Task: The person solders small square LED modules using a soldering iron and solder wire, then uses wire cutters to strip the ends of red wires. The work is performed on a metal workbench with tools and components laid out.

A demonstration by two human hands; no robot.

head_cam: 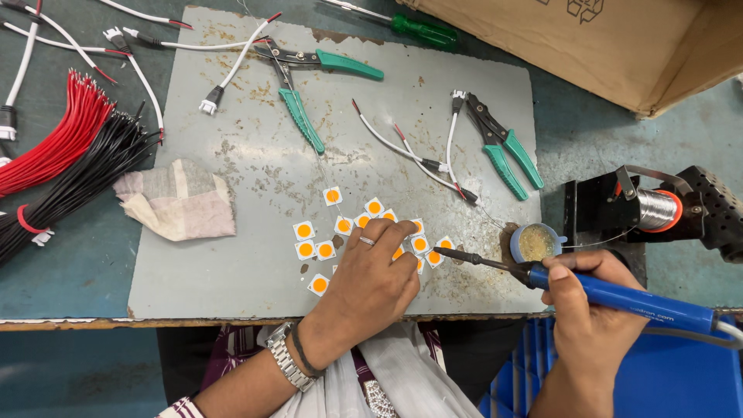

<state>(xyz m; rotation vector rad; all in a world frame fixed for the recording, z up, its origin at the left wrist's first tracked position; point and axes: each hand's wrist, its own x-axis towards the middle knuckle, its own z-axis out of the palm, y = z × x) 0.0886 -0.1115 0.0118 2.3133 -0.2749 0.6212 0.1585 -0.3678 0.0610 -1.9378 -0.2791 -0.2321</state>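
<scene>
Small square LED chips, white with orange round centres, lie in a loose cluster on the grey work mat, near its front edge. Left hand rests palm-down over the right part of the cluster, fingers curled, fingertips pressing on chips; not gripping anything, ring on one finger, metal watch on the wrist. Right hand is closed around the blue handle of a soldering iron, pen-style; iron tip points left and sits at the chip just beside the left hand's fingers, at the cluster's right edge. Small round flux tin sits just behind the iron shaft, near the mat's right edge. Solder wire spool on a black stand is to the right of the tin, off the mat. Further back on the mat: two pairs of green-handled pliers, plus short white leads with red ends between them. Folded cloth rag overlaps the mat's left edge. Bundles of red and black wires lie on the tabletop to the far left. Green-handled screwdriver at the back, cardboard box at back right.
</scene>
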